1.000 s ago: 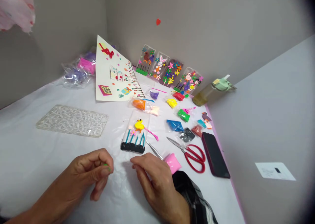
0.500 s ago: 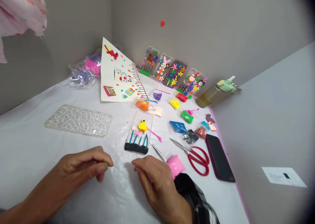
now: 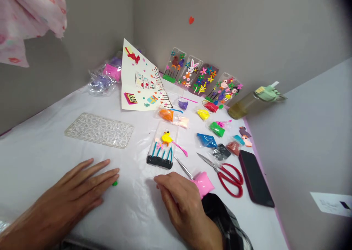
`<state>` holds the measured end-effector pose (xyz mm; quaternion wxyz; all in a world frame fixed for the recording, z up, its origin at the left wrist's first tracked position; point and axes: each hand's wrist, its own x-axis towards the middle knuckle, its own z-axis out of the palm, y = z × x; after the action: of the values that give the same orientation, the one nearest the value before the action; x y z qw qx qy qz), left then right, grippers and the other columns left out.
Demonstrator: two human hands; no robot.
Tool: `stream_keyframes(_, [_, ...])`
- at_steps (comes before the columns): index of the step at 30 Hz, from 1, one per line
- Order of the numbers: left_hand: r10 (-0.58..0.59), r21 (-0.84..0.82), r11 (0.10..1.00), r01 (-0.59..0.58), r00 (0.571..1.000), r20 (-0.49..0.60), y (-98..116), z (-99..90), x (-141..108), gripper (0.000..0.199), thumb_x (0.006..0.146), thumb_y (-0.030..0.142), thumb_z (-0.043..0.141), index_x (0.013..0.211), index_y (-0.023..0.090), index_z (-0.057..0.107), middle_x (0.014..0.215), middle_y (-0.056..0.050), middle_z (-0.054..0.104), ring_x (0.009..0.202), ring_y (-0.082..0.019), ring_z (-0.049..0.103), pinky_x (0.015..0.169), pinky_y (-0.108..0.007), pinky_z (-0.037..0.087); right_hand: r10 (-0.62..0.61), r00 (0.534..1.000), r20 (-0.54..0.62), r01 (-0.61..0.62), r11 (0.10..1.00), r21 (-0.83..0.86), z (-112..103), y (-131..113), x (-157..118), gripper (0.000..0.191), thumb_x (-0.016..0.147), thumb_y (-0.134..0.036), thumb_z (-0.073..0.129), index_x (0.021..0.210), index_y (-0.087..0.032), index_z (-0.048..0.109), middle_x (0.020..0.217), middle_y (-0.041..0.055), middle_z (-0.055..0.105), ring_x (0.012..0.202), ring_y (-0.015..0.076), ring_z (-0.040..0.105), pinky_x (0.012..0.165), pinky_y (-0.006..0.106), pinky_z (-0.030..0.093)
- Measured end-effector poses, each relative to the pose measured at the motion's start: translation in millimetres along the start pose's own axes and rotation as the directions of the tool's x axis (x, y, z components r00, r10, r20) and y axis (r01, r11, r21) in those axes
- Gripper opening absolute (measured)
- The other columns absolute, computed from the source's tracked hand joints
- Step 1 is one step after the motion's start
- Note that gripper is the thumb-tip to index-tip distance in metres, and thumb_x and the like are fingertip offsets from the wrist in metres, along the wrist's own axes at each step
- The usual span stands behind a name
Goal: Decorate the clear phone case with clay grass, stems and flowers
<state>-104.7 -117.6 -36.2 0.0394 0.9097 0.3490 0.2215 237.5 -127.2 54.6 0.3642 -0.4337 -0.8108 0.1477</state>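
My left hand [image 3: 79, 193] lies palm down over the white table cover, fingers stretched and apart. A small green clay bit [image 3: 114, 183] rests on the cover right by its fingertips. Off to the right, my right hand [image 3: 180, 198] leans on its side with fingers curled together; whatever they may hold is hidden. Just beyond it lies a clear phone case [image 3: 152, 150] bearing a yellow clay duck [image 3: 166, 137], teal stems, a pink flower and a black clay strip [image 3: 159, 162]. Tweezers [image 3: 183, 167] and a pink clay packet [image 3: 204, 184] are close to the right hand.
Red-handled scissors [image 3: 231, 178] and a dark phone [image 3: 255, 178] lie at the right. Several clay packets, such as a blue one [image 3: 206, 140], spread behind. A textured clear sheet [image 3: 100, 130] is at left. Decorated cases [image 3: 189, 72], a drawing [image 3: 140, 81] and a bottle [image 3: 247, 101] stand behind.
My left hand has let go of the green clay bit and opened from a pinch to flat, spread fingers. The right hand keeps its curled pose. The view has shifted slightly.
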Motion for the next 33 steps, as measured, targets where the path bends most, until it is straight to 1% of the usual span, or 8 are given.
stream_keyframes(3, [0.077, 0.095, 0.992, -0.081, 0.996, 0.042, 20, 4.9, -3, 0.072, 0.118, 0.043, 0.049, 0.184, 0.025, 0.028, 0.164, -0.003, 0.072, 0.164, -0.026, 0.051, 0.147, -0.047, 0.009, 0.005, 1.000, 0.016, -0.005, 1.000, 0.000, 1, -1, 1, 0.023, 0.118, -0.014, 0.052, 0.122, -0.018, 0.075, 0.087, 0.0057, 0.079, 0.073, 0.0191, 0.075, 0.067, 0.029, 0.056])
stream_keyframes(5, [0.115, 0.100, 0.987, -0.124, 0.989, 0.090, 31, 5.4, 5, 0.084, 0.114, 0.062, 0.055, 0.185, 0.026, 0.027, 0.168, -0.002, 0.069, 0.166, -0.029, 0.048, 0.148, -0.050, 0.002, 0.003, 1.000, 0.024, -0.003, 1.000, -0.006, 2, -2, 2, 0.023, 0.118, -0.015, 0.052, 0.120, -0.018, 0.075, 0.087, 0.0055, 0.080, 0.073, 0.0190, 0.075, 0.067, 0.028, 0.057])
stream_keyframes(9, [0.112, 0.096, 0.988, -0.124, 0.987, 0.116, 31, 1.0, 22, 0.095, 0.110, 0.067, 0.063, 0.185, 0.024, 0.023, 0.172, -0.005, 0.064, 0.168, -0.032, 0.046, 0.147, -0.051, -0.005, 0.009, 0.999, 0.039, -0.009, 1.000, 0.003, 3, -3, 3, 0.023, 0.117, -0.014, 0.053, 0.118, -0.018, 0.076, 0.088, 0.0059, 0.080, 0.073, 0.0189, 0.076, 0.068, 0.028, 0.058])
stream_keyframes(15, [0.078, 0.008, 0.997, -0.080, 0.990, 0.114, 37, 0.4, 10, 0.098, 0.111, 0.087, 0.025, 0.186, 0.025, 0.012, 0.167, -0.005, 0.069, 0.163, -0.030, 0.052, 0.146, -0.050, 0.001, 0.036, 0.998, 0.048, -0.037, 0.999, 0.017, 2, -1, 0, 0.023, 0.116, -0.013, 0.054, 0.120, -0.020, 0.076, 0.088, 0.0055, 0.080, 0.074, 0.0197, 0.076, 0.068, 0.028, 0.059])
stream_keyframes(18, [0.098, -0.038, 0.995, -0.093, 0.983, 0.156, 42, 1.9, 14, 0.103, 0.108, 0.091, 0.032, 0.187, 0.027, 0.011, 0.167, -0.007, 0.069, 0.158, -0.030, 0.059, 0.146, -0.049, -0.001, 0.034, 0.998, 0.054, -0.036, 0.999, 0.029, 4, -1, 1, 0.023, 0.116, -0.014, 0.054, 0.120, -0.019, 0.076, 0.089, 0.0071, 0.081, 0.074, 0.0202, 0.076, 0.069, 0.029, 0.059])
stream_keyframes(22, [0.057, 0.054, 0.996, -0.064, 0.991, 0.119, 23, -2.6, 19, 0.102, 0.108, 0.080, 0.055, 0.187, 0.029, 0.014, 0.167, -0.007, 0.069, 0.159, -0.035, 0.059, 0.146, -0.049, -0.004, 0.041, 0.998, 0.049, -0.042, 0.999, 0.027, 3, -2, 3, 0.024, 0.116, -0.014, 0.053, 0.119, -0.019, 0.076, 0.086, 0.0065, 0.079, 0.072, 0.0197, 0.075, 0.066, 0.028, 0.058])
stream_keyframes(29, [0.063, -0.008, 0.998, -0.063, 0.991, 0.115, 30, -3.2, 8, 0.094, 0.111, 0.086, 0.033, 0.186, 0.032, 0.020, 0.163, -0.003, 0.072, 0.159, -0.033, 0.059, 0.147, -0.050, 0.000, 0.039, 0.996, 0.081, -0.042, 0.998, 0.036, 3, -4, 3, 0.025, 0.116, -0.015, 0.052, 0.118, -0.018, 0.077, 0.087, 0.0081, 0.081, 0.074, 0.0211, 0.076, 0.068, 0.030, 0.060])
stream_keyframes(33, [0.095, -0.013, 0.995, -0.095, 0.992, 0.079, 31, -2.5, 16, 0.061, 0.115, 0.049, 0.059, 0.175, 0.038, 0.048, 0.162, 0.001, 0.073, 0.166, -0.027, 0.051, 0.148, -0.053, -0.003, 0.039, 0.997, 0.066, -0.041, 0.999, 0.035, 5, -4, 3, 0.026, 0.116, -0.015, 0.051, 0.118, -0.019, 0.077, 0.087, 0.0076, 0.080, 0.074, 0.0206, 0.075, 0.067, 0.029, 0.059])
